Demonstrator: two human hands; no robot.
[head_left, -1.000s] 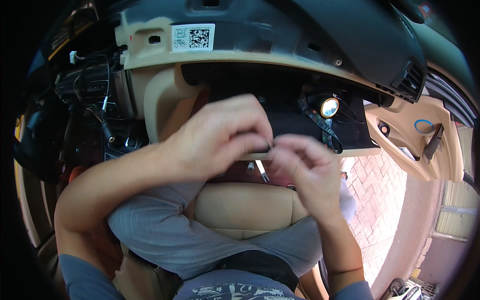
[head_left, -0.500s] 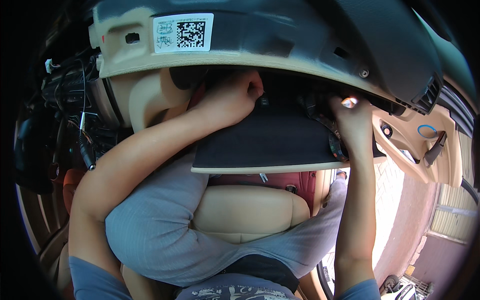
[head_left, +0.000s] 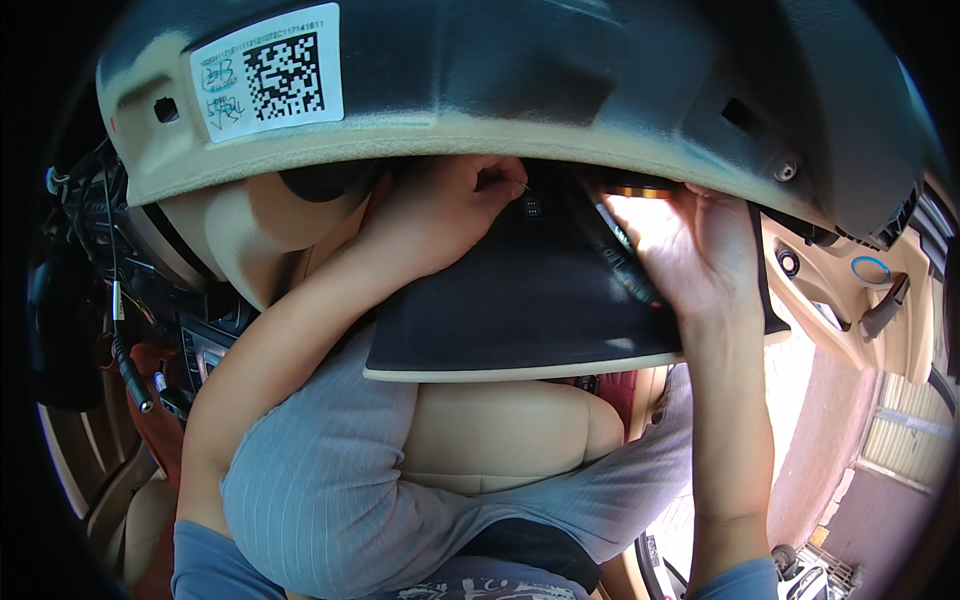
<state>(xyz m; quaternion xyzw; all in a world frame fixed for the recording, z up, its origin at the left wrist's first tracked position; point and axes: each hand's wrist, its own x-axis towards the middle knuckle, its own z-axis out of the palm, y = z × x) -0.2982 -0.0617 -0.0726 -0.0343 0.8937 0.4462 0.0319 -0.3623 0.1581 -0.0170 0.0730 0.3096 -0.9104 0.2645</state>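
The opened glove box lid hangs below the dashboard, dark inside with a beige edge. Over its left part is my left hand, thumb and finger pinched together on something thin that I cannot make out. A small dark connector-like piece lies just below those fingertips. At the right side of the opening, my right hand grips a lit headlamp with a yellow-orange rim, its light falling on my palm. The fingertips are partly hidden beneath the dashboard. The headlamp's dark printed strap trails over the lid.
Above my hands spans the dashboard panel, bearing a white code label. Loose cables hang at the left by the exposed centre console. My crossed legs and the beige seat lie below; the open car door is at right.
The dashboard appears lower and nearer in view. My right hand has turned palm toward me, and the lamp's light now shines on the palm. My left hand remains pinched at nearly the same place.
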